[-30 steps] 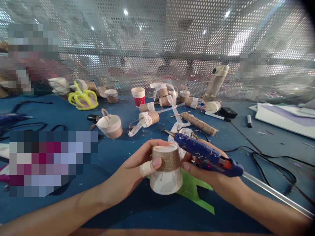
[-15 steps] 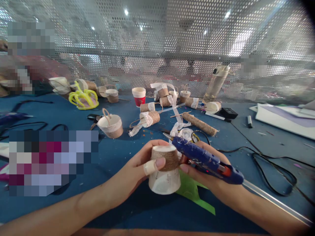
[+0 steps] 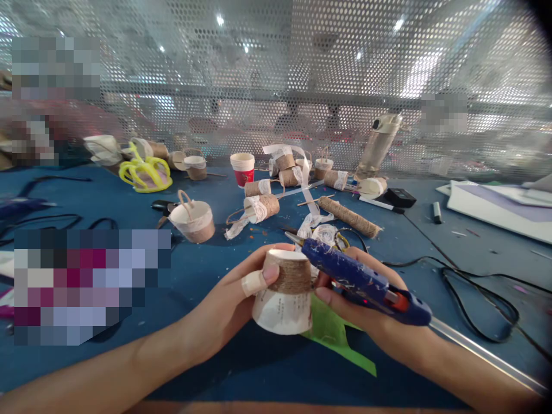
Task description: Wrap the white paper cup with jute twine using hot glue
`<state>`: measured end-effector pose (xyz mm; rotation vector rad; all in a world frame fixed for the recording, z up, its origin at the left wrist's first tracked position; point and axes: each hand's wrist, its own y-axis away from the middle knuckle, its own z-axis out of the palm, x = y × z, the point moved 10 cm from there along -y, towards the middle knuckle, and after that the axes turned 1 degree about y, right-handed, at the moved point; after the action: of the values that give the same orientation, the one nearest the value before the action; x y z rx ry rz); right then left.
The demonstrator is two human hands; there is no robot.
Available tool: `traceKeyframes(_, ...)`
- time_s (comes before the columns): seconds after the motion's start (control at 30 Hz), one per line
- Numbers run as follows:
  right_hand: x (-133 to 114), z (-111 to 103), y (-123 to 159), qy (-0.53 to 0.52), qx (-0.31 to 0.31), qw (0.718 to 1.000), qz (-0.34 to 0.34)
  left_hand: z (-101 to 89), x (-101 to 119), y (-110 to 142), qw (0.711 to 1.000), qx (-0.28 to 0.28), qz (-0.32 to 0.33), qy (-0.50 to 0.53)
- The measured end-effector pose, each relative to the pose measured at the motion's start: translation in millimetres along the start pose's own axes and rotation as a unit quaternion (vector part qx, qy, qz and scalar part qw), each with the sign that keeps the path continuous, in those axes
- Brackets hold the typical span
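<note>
My left hand (image 3: 241,287), with a bandage around its thumb, grips a white paper cup (image 3: 282,313). Brown twine (image 3: 290,273) is wound around the cup's upper part, and the narrower end faces up. In my right hand (image 3: 351,299) is a blue hot glue gun (image 3: 345,267) with a clear glue stick (image 3: 483,351) coming out of its back. The gun's nozzle points left, just above and behind the cup's top edge; I cannot tell whether it touches. Beneath the hands lies a piece of green paper (image 3: 336,333).
Twine-wrapped cups with lace (image 3: 263,208) lie behind the hands, near a roll of twine (image 3: 350,217). A small handled basket (image 3: 193,221) and a red cup (image 3: 242,171) stand further left. Black cable (image 3: 474,287) loops at right. A bottle (image 3: 378,146) leans by the mesh screen.
The cup has tilted and turned slightly in my left hand, its wide end shifting left. My left thumb has moved a little left and up. The glue gun stays nearly in place.
</note>
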<state>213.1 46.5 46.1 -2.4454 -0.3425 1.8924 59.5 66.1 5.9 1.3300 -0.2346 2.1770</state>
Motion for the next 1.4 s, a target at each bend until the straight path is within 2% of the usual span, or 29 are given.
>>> traceKeyframes(0.4, 0, 1, 1, 0.022, -0.024, 0.999, -0.041, 7.8, -3, 1, 0.999, -0.039, -0.025, -0.015)
traceKeyframes(0.57, -8, 2, 1, 0.016, -0.011, 0.996, -0.084, 3.5, -9, 3, 0.997, -0.021, -0.056, -0.048)
traceKeyframes(0.73, -20, 1, 1, 0.016, -0.014, 0.991, -0.128, -1.1, -5, 0, 0.998, -0.005, -0.046, -0.051)
traceKeyframes(0.83, -21, -10, -1, 0.026, 0.03, 0.992, -0.119, 5.8, -6, 1, 0.997, -0.036, -0.062, -0.037)
traceKeyframes(0.93, -19, -23, -3, 0.04, 0.081, 0.991, -0.103, 17.0, -13, 5, 0.99, -0.082, -0.11, -0.034)
traceKeyframes(1.03, -17, -28, -5, 0.036, 0.102, 0.99, -0.09, 24.4, -21, 10, 0.981, -0.115, -0.151, -0.046)
traceKeyframes(1.23, -10, -21, -7, 0.011, 0.078, 0.994, -0.07, 40.3, -26, 20, 0.962, -0.202, -0.175, -0.059)
traceKeyframes(1.4, 4, -3, -11, -0.028, 0.011, 0.999, -0.025, 42.2, -19, 19, 0.966, -0.207, -0.147, -0.058)
